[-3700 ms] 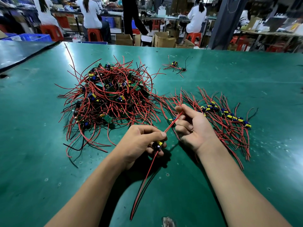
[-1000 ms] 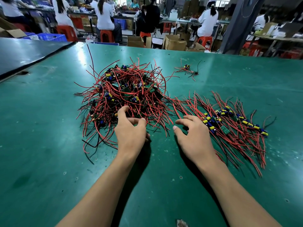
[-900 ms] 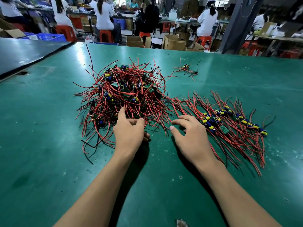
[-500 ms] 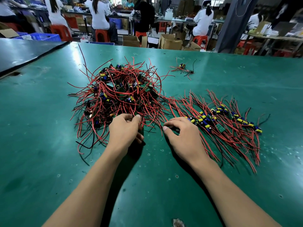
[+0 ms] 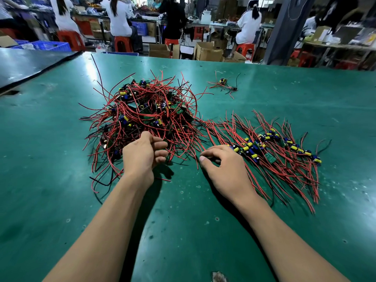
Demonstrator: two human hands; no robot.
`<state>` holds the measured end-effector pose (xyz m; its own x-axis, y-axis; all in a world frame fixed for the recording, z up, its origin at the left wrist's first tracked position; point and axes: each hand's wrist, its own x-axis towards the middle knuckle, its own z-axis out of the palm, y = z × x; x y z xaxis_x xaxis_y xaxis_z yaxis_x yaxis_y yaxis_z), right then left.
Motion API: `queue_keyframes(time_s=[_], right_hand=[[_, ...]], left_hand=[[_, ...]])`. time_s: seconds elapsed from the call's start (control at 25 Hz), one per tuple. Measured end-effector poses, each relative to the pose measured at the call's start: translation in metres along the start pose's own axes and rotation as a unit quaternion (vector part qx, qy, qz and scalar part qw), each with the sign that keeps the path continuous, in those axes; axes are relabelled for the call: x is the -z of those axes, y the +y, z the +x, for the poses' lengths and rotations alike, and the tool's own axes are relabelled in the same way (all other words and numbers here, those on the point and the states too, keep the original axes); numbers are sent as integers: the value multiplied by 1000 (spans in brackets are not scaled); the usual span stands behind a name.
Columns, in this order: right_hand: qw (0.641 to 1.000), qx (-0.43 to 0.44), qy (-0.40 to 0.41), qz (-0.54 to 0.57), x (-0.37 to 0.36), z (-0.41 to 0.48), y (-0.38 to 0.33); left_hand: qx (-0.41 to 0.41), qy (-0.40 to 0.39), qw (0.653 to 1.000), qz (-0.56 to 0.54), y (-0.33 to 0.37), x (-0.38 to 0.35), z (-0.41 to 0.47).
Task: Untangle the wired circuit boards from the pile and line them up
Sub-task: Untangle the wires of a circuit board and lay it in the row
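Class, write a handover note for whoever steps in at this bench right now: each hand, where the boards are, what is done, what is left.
Left hand: fingers curled at the near edge of the tangled pile; cannot tell if it grips a wire.
Right hand: rests on the left end of the lined-up row, nothing visibly gripped.
Done: a row of boards laid out to the right of the pile.
To do: most boards are in the pile; one stray board lies farther back on the table.
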<state>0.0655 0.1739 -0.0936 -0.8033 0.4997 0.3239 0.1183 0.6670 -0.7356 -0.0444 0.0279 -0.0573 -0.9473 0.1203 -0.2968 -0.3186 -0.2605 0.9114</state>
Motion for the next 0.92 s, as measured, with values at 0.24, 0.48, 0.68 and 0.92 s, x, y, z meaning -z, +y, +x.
queue_keyframes(time_s=[0.24, 0.48, 0.68, 0.92], right_hand=[[1000, -4, 2, 2, 2, -1, -1], [1000, 1, 0, -2, 4, 0, -2], [1000, 5, 0, -10, 4, 1, -3], [1000, 4, -6, -16, 5, -1, -4]], left_hand=[[-48, -47, 997, 36, -5, 2, -18], [-88, -140, 973, 161, -17, -2, -35], [-252, -19, 915, 315, -27, -2, -31], [-244, 130, 877, 393, -17, 18, -16]])
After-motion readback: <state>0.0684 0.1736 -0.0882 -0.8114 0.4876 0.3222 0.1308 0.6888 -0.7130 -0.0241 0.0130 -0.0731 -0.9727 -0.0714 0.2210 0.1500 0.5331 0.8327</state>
